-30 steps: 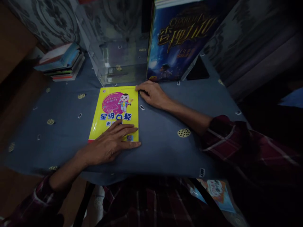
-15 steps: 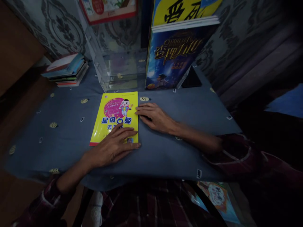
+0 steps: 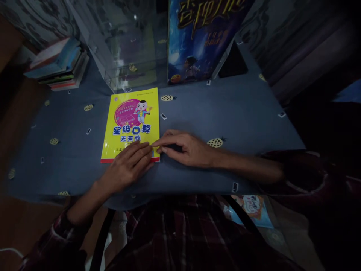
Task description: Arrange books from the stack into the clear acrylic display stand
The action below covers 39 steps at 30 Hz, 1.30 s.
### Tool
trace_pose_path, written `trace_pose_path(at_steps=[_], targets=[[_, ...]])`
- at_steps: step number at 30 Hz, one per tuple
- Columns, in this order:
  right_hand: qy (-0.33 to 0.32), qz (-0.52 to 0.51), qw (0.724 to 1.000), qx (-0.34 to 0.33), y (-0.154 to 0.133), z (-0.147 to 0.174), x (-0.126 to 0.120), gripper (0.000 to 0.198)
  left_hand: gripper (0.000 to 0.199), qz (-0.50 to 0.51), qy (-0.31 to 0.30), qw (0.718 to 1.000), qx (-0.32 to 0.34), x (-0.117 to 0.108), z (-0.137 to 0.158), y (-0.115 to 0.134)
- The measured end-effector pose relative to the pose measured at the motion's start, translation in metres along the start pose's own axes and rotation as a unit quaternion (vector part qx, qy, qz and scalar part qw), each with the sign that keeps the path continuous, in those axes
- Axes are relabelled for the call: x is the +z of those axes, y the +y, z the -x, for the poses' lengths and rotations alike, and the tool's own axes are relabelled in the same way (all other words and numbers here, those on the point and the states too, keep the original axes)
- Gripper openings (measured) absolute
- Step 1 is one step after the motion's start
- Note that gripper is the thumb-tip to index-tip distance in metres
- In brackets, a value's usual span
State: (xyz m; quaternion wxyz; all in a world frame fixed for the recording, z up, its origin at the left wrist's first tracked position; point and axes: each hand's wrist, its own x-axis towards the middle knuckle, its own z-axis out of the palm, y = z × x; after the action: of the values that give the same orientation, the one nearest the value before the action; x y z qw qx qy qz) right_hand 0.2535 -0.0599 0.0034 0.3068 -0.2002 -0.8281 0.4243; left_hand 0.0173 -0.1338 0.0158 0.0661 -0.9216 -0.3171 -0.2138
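A yellow workbook (image 3: 132, 121) with a cartoon child and a red bottom strip lies shut and flat on the cloth-covered table. My left hand (image 3: 130, 162) rests over its lower right part, fingers laid out flat on the cover and hiding some print. At the right edge sits my right hand (image 3: 189, 149), its index finger stretched onto the cover close to the left fingertips. The right thumb is apart from that index finger, near the book's lower right edge. Neither hand grips anything that I can see.
Behind the workbook stands a clear acrylic rack (image 3: 113, 75). A dark blue book (image 3: 194, 49) stands upright at its right. A stack of books (image 3: 60, 64) lies at the back left. Below the table's front edge is a colourful book (image 3: 252, 210).
My right hand has come down along the workbook's right edge, nearer my left hand. The left fingers have drawn closer together. The view has tilted downward.
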Motion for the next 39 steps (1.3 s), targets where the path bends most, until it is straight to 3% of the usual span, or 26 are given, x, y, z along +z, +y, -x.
trace_pose_path(at_steps=[12, 27, 39], targets=[[-0.015, -0.031, 0.999, 0.015, -0.0032, 0.0021, -0.0011, 0.028, 0.032, 0.063, 0.002, 0.997, -0.035, 0.0001, 0.0024, -0.0025], [-0.022, -0.018, 1.0, 0.005, -0.0046, 0.0028, -0.0019, 0.027, 0.016, 0.048, 0.011, 0.998, -0.025, -0.0037, -0.0029, -0.0014], [-0.04, 0.009, 0.993, -0.112, 0.0004, 0.004, 0.0015, 0.029, 0.014, 0.019, 0.014, 1.0, -0.02, -0.0071, -0.0057, 0.0001]])
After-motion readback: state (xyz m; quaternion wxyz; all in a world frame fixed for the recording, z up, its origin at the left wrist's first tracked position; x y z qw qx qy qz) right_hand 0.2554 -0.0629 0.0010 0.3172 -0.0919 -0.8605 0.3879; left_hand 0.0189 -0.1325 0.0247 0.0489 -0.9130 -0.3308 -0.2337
